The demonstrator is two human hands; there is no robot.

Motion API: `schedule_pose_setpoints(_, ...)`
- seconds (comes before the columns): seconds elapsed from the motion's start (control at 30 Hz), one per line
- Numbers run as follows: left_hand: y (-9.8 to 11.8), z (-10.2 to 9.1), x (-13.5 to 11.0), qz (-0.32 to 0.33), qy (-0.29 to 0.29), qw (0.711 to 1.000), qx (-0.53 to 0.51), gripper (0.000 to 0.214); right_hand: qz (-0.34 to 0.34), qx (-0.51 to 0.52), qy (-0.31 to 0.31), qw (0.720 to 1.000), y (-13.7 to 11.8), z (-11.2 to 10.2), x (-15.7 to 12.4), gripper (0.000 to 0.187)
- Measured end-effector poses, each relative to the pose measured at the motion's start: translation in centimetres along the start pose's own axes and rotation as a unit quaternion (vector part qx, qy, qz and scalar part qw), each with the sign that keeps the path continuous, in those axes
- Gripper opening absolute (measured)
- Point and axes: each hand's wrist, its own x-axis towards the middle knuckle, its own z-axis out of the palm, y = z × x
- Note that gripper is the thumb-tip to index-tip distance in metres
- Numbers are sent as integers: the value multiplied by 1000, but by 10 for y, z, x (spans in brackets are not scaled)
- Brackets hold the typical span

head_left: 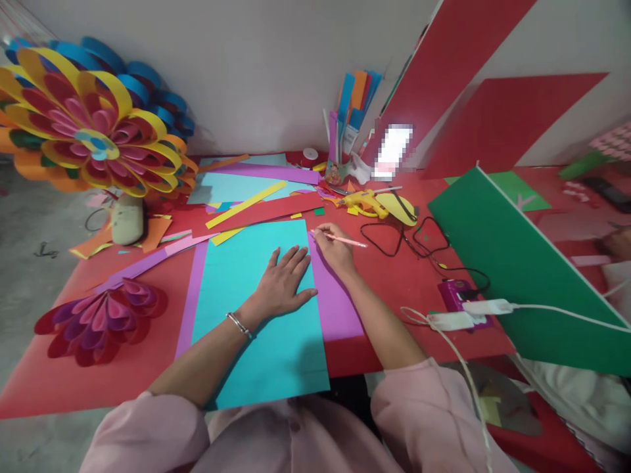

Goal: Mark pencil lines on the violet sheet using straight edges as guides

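A turquoise sheet of paper (pixel 256 348) lies over a purple sheet (pixel 340 309), whose strips show at both sides. My left hand (pixel 286 282) rests flat on the turquoise sheet, fingers spread, near its right edge. In my right hand (pixel 335 249) is a pink pencil (pixel 352 242), its tip at the top of the purple strip, beside the turquoise sheet's upper right corner. A paper-loop piece in purple, pink and red (pixel 106 322) sits to the left of the sheets.
Behind the sheets lie paper strips (pixel 266 213) and a yellow glue gun (pixel 367 202). A large paper flower (pixel 98 144) stands at left. Cords run to a purple power strip (pixel 456 295) by a green board (pixel 532 263). Another person's hand shows at far right.
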Motion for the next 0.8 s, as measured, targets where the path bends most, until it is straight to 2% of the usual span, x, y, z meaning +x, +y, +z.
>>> schedule_pose_setpoints(0.07, 1, -2, 1, -7, -5, 1000, -1, 73, -1, -18, 15, 1000, 4, 4, 3, 26)
schedule_pose_setpoints(0.23, 2, -3, 3, -14, -16, 1000, -4, 66, -14, -59, 3, 998, 7, 5, 4, 31)
schedule_pose_setpoints(0.8, 3, -3, 3, -11, -11, 1000, -16, 68, -35, -99, -8, 994, 11, 5, 4, 28)
